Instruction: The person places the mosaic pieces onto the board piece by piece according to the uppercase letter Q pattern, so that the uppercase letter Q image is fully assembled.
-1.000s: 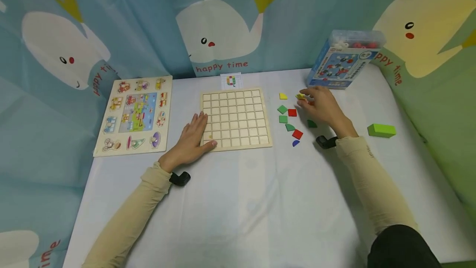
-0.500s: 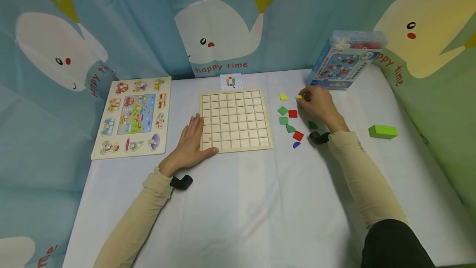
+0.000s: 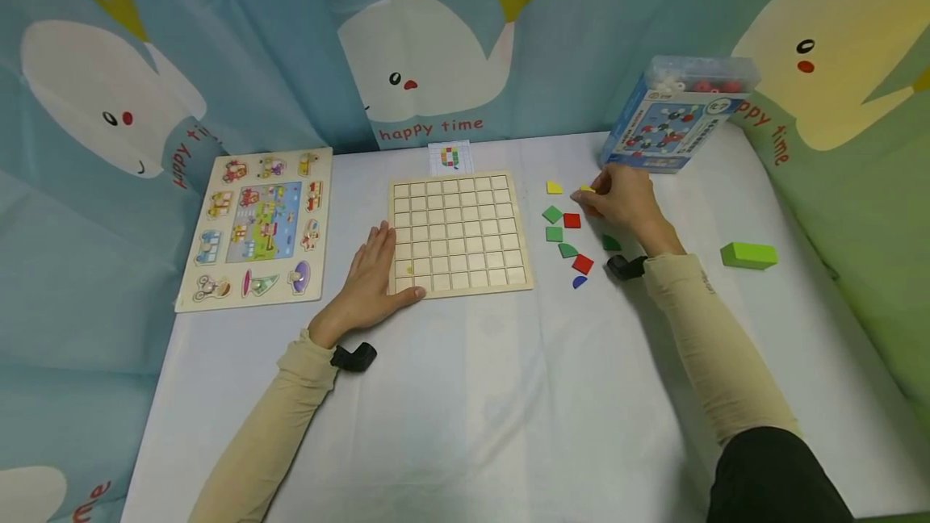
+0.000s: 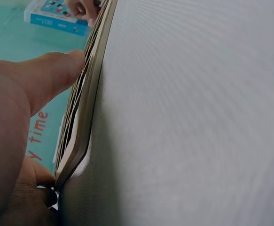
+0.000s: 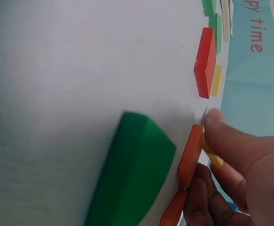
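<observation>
My left hand (image 3: 365,285) rests at the lower left corner of a wooden grid board (image 3: 461,234), fingers straight along its left side, thumb (image 4: 61,68) over the near edge. At the back right, my right hand (image 3: 626,202) is curled over loose shape pieces. Between its thumb and fingers is a yellow piece (image 5: 212,150), pinched. Two orange pieces (image 5: 191,155) lie against the fingers in the right wrist view; the hand hides them in the head view. Nearer that wrist is a dark green piece (image 5: 132,165) with a curved side.
Left of my right hand lie a yellow quarter piece (image 3: 554,187), red squares (image 3: 572,220), several green pieces (image 3: 554,234) and a blue half-round (image 3: 580,282). A pattern card (image 3: 450,157) sits behind the board. Around stand a knob puzzle (image 3: 254,228), a toy box (image 3: 676,115) and a green block (image 3: 749,256).
My right hand has shifted slightly, and its fingers have closed in around the yellow piece. The left hand stays at the board's corner.
</observation>
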